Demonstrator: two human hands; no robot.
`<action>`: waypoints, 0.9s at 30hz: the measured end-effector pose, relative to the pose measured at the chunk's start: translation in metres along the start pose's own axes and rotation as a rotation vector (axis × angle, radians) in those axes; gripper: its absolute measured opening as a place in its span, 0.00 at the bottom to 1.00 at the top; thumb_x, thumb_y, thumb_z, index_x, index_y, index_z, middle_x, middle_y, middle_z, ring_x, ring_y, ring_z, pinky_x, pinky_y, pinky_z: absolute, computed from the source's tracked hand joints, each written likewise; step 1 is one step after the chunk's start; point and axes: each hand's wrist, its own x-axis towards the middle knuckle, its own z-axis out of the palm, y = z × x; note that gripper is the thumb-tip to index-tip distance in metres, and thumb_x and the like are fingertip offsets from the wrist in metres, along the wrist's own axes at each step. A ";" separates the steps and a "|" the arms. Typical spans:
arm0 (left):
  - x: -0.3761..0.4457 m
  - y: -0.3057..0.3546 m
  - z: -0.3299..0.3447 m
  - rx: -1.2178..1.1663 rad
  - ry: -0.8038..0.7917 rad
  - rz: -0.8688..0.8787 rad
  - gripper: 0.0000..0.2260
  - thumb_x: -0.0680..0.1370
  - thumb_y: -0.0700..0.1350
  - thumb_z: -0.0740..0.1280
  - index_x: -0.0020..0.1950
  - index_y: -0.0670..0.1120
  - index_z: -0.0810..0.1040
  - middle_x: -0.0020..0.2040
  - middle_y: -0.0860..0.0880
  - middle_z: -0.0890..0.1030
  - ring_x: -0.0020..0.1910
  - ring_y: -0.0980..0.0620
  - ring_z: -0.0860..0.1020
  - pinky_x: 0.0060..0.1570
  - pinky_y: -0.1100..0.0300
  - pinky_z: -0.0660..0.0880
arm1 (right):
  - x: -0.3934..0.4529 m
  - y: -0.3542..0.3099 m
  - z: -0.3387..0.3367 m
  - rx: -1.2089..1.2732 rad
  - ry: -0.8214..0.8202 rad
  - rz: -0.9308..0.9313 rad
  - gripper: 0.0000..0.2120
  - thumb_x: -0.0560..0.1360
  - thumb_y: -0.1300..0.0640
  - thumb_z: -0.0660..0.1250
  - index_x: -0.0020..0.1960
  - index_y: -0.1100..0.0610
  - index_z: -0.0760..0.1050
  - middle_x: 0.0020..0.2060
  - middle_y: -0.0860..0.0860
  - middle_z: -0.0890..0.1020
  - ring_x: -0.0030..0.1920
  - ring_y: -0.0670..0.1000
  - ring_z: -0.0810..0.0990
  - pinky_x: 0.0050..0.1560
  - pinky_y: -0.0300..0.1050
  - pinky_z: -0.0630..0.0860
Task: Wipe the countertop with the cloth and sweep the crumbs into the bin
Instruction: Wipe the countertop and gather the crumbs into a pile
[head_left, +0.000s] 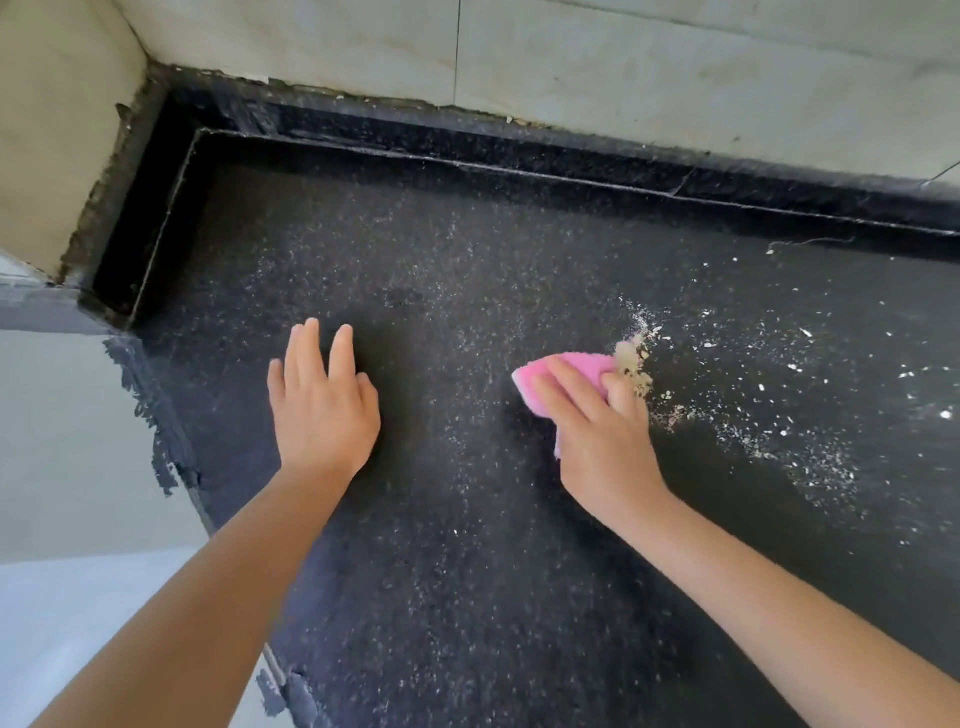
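A black speckled countertop (467, 519) fills the view. My right hand (597, 436) presses a pink cloth (566, 366) flat onto it, fingers spread over the cloth. A small tan heap of crumbs (631, 364) lies against the cloth's right edge, touching my fingertips. White and tan crumbs (789, 415) are scattered over the counter to the right of the heap. My left hand (322, 405) lies flat on the counter to the left, fingers straight, holding nothing. No bin is in view.
A raised black ledge (467, 150) runs along the back and left of the counter under pale wall tiles (675, 67). The counter's left edge (171, 441) drops off to a pale floor (78, 467).
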 end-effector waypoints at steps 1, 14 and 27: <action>0.003 0.014 0.003 -0.029 -0.002 0.049 0.19 0.74 0.34 0.64 0.64 0.33 0.69 0.66 0.30 0.67 0.65 0.30 0.65 0.62 0.36 0.62 | -0.008 -0.007 0.004 0.016 -0.036 -0.084 0.29 0.60 0.68 0.68 0.59 0.54 0.71 0.57 0.51 0.79 0.48 0.54 0.64 0.35 0.48 0.71; 0.028 0.120 0.047 0.030 -0.239 0.222 0.23 0.81 0.45 0.48 0.74 0.39 0.47 0.76 0.44 0.46 0.74 0.48 0.43 0.71 0.56 0.42 | -0.009 0.131 0.011 -0.061 -0.017 0.032 0.23 0.67 0.64 0.55 0.60 0.52 0.68 0.56 0.51 0.81 0.46 0.53 0.63 0.36 0.50 0.75; 0.026 0.128 0.055 0.116 -0.280 0.199 0.24 0.81 0.46 0.49 0.74 0.39 0.49 0.76 0.44 0.47 0.75 0.48 0.44 0.71 0.57 0.39 | -0.039 0.094 0.004 -0.017 -0.142 -0.072 0.39 0.51 0.67 0.77 0.59 0.52 0.67 0.56 0.50 0.80 0.47 0.53 0.64 0.35 0.47 0.75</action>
